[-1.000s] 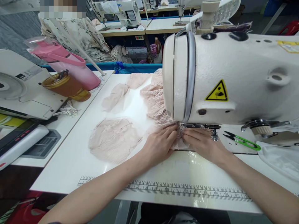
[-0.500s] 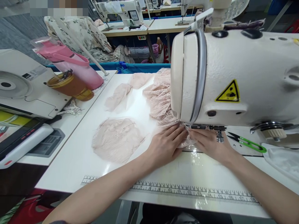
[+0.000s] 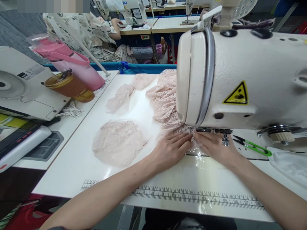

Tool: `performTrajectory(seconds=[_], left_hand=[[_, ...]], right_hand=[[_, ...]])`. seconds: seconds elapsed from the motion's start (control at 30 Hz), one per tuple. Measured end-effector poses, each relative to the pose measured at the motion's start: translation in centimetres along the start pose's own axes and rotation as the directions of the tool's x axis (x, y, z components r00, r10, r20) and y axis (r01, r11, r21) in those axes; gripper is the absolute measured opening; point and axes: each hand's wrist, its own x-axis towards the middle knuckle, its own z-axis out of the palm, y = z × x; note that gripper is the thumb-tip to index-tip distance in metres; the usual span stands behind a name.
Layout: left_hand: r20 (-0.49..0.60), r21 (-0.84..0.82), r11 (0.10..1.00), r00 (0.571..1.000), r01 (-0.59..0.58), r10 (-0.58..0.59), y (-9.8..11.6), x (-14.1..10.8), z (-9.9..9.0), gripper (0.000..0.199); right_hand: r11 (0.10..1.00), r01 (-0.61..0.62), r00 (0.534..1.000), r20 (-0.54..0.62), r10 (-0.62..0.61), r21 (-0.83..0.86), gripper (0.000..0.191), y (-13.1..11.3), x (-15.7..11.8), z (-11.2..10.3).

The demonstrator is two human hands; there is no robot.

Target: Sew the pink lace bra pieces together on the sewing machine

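Gathered pale pink lace fabric (image 3: 165, 99) runs beneath the head of a white sewing machine (image 3: 230, 73). My left hand (image 3: 171, 148) lies on its near end, fingers stretched out flat, just left of the presser foot. On the other side, my right hand (image 3: 216, 145) rests low under the machine head with its fingers extended toward the lace; the machine partly covers them. Between my fingertips a small piece of lace shows near the needle area. Green-handled thread snips (image 3: 253, 146) lie right of my right hand.
A round sheer pink piece (image 3: 120, 143) and smaller scraps (image 3: 120, 99) lie left on the white table (image 3: 96, 172). A pink bottle (image 3: 72, 64), a brown cup (image 3: 69, 84) and another machine (image 3: 26, 86) stand further left. White cloth (image 3: 290, 163) lies right. Another person's arm (image 3: 116, 28) shows behind.
My left hand has shifted slightly down, and its fingers lie straighter on the lace. Less lace shows between my hands. Behind, the other person's arm has come into view at their machine.
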Motion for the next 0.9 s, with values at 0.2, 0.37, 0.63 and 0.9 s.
performTrajectory(seconds=[0.2, 0.37, 0.63, 0.9], left_hand=[[-0.024, -0.016, 0.999, 0.999, 0.044, -0.044, -0.2, -0.1, -0.4, 0.019], [-0.039, -0.015, 0.997, 0.996, 0.074, -0.075, -0.5, -0.1, -0.6, 0.020], [-0.024, -0.034, 0.998, 0.998, 0.061, -0.062, -0.4, 0.0, -0.8, 0.015], [0.062, -0.057, 0.996, 0.996, 0.065, -0.061, -1.0, -0.3, -0.7, 0.036]], right_hand=[[0.979, 0.170, 0.981, 0.113, -0.158, -0.109, 0.024, 0.4, -0.5, 0.9], [0.968, 0.229, 0.971, 0.100, -0.219, -0.104, 0.029, 0.4, -1.1, 1.9], [0.969, 0.235, 0.971, 0.058, -0.232, -0.069, 0.024, 0.1, -1.0, 2.0], [0.969, 0.236, 0.971, 0.043, -0.233, -0.070, 0.023, -0.3, -1.1, 1.7]])
